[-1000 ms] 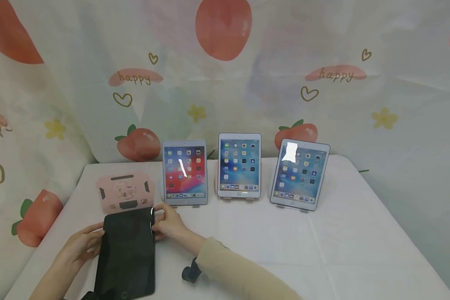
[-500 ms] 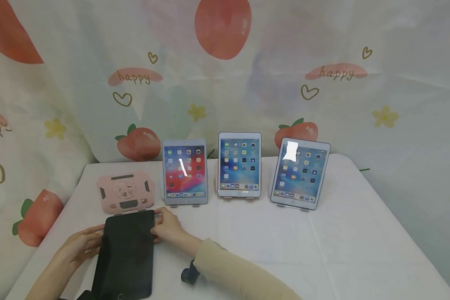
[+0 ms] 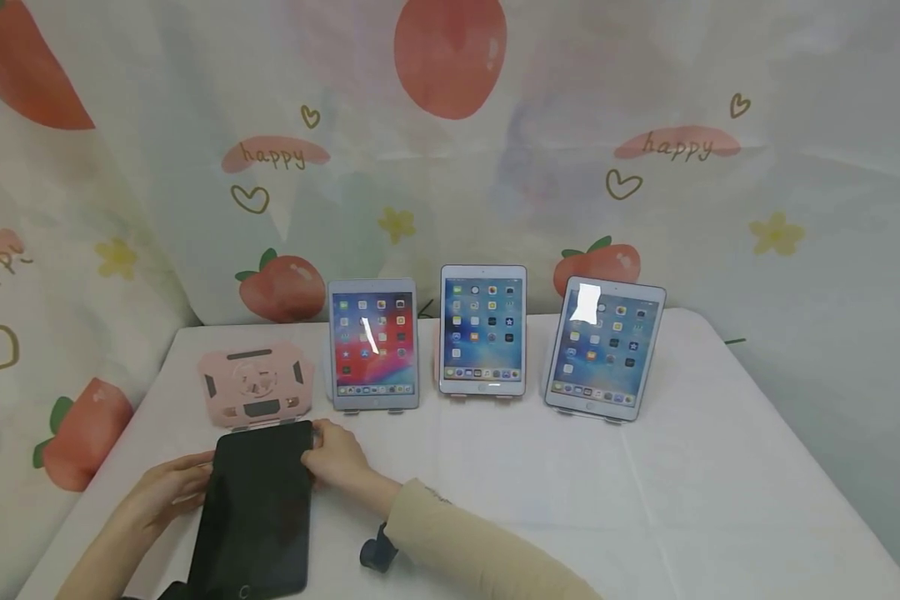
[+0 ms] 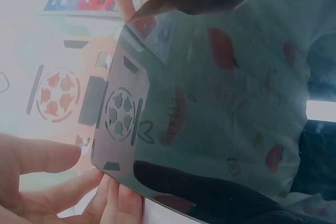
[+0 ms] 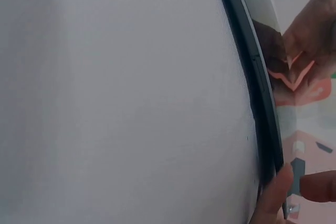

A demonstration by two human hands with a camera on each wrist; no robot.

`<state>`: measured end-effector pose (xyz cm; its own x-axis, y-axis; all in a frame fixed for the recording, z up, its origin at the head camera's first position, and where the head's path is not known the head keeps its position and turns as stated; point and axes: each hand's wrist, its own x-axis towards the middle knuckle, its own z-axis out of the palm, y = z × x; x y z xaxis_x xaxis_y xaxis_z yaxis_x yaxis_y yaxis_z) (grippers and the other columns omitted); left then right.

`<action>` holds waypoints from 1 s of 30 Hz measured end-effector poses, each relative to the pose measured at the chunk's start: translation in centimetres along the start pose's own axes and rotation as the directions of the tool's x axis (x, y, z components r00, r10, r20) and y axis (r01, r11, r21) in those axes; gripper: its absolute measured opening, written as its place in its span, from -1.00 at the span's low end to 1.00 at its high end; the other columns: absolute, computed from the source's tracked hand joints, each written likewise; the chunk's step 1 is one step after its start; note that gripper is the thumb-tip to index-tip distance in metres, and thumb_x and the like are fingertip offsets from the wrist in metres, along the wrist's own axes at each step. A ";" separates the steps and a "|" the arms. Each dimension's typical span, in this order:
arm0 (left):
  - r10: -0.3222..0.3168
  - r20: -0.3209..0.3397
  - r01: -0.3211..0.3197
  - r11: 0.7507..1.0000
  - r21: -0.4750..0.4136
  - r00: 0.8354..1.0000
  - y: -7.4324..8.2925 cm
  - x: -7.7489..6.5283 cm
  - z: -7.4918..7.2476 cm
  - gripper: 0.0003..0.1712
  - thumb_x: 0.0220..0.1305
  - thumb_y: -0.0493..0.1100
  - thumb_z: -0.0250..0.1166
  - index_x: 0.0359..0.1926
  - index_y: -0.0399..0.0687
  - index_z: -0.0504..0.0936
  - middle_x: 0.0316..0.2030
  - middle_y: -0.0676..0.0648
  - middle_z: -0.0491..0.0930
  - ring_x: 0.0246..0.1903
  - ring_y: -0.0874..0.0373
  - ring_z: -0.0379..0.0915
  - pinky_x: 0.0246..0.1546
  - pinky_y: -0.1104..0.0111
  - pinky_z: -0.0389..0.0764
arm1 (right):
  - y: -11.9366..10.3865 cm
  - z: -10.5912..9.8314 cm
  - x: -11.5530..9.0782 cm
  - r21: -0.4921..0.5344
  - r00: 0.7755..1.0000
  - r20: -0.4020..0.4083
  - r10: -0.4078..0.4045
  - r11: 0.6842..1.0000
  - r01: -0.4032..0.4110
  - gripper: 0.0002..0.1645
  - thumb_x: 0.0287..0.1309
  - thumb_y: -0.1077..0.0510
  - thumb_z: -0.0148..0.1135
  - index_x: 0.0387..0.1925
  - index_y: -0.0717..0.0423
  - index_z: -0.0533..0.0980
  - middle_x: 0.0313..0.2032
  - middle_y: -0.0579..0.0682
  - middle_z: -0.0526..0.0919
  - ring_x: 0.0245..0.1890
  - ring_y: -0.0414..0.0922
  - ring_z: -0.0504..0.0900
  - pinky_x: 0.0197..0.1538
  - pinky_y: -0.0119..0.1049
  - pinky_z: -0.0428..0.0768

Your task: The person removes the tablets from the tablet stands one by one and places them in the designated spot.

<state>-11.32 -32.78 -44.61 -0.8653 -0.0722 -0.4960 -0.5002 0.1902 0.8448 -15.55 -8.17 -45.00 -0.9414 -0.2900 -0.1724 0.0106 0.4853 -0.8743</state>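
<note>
A tablet with a dark screen (image 3: 255, 508) lies between my two hands at the left front, its top edge just before a pink tablet stand (image 3: 257, 385). My left hand (image 3: 167, 493) holds its left edge; in the left wrist view, fingers (image 4: 97, 198) bend in at the rim and the thumb sits off the glass. At the upper right corner my right hand (image 3: 339, 457) pinches the edge between thumb and finger. In the right wrist view the tablet's dark side (image 5: 257, 72) runs down to these fingertips, and its glossy screen mirrors the stand.
Three lit tablets lean on stands along the back: one with a red and blue screen (image 3: 373, 343), a blue one (image 3: 483, 330) in the middle, and a tilted one (image 3: 604, 348) at right. A white cloth (image 3: 682, 508) covers the table; a fruit-print curtain (image 3: 465, 192) hangs behind.
The tablet's top edge has come slightly toward me, and the stand's front lip now shows beyond it. The bright glints beside my right fingers have gone. Both hands keep their hold.
</note>
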 end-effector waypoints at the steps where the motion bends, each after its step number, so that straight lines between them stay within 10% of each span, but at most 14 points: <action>1: -0.001 0.003 0.001 1.000 0.003 1.000 0.0 0.0 0.1 -0.40 0.39 -0.22 0.07 0.31 -0.53 0.21 -0.35 0.27 0.64 -0.34 0.40 0.55 -0.28 0.45 0.55 | 0.0 0.0 0.0 -0.029 1.000 -0.010 -0.001 1.000 0.000 -0.40 0.01 0.25 0.23 0.17 0.24 0.46 -0.56 -0.07 0.48 -0.60 -0.23 0.47 -0.46 -0.47 0.45; 9: 0.019 0.005 -0.020 0.989 0.148 1.000 0.1 -0.1 0.5 -0.37 0.41 -0.21 0.01 0.33 -0.58 0.12 -0.18 0.03 0.69 -0.26 0.38 0.54 -0.20 0.40 0.58 | 0.2 0.0 0.0 -0.129 0.999 -0.037 0.003 0.992 -0.008 -0.41 -0.02 0.17 0.26 0.13 0.19 0.51 -0.26 0.05 0.56 -0.41 -0.15 0.45 -0.35 -0.42 0.41; 17: 0.058 -0.021 -0.047 0.940 0.338 0.998 0.8 -0.4 1.1 -0.36 0.44 -0.15 -0.05 0.32 -0.59 0.13 0.19 -0.48 0.41 0.04 -0.11 0.55 -0.01 0.17 0.63 | 0.1 -0.3 0.1 -0.121 1.000 -0.001 -0.022 0.992 0.022 -0.39 -0.02 0.16 0.26 0.14 0.24 0.49 -0.28 0.06 0.55 -0.41 -0.16 0.45 -0.32 -0.41 0.44; 30: 0.006 -0.038 0.005 0.956 0.292 0.999 1.1 -0.2 0.9 -0.34 0.43 -0.11 -0.04 0.32 -0.56 0.14 0.08 -0.42 0.52 -0.13 0.15 0.59 -0.09 0.22 0.65 | 0.6 -0.5 -0.1 -0.044 0.999 0.026 -0.048 0.998 0.049 -0.39 0.01 0.25 0.24 0.17 0.29 0.44 -0.46 -0.09 0.38 -0.57 -0.24 0.41 -0.44 -0.50 0.35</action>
<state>-11.72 -31.64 -43.75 -0.8689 -0.1082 -0.4831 -0.4734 0.4675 0.7466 -15.62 -7.50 -45.28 -0.9317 -0.3343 -0.1422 -0.0504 0.5067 -0.8606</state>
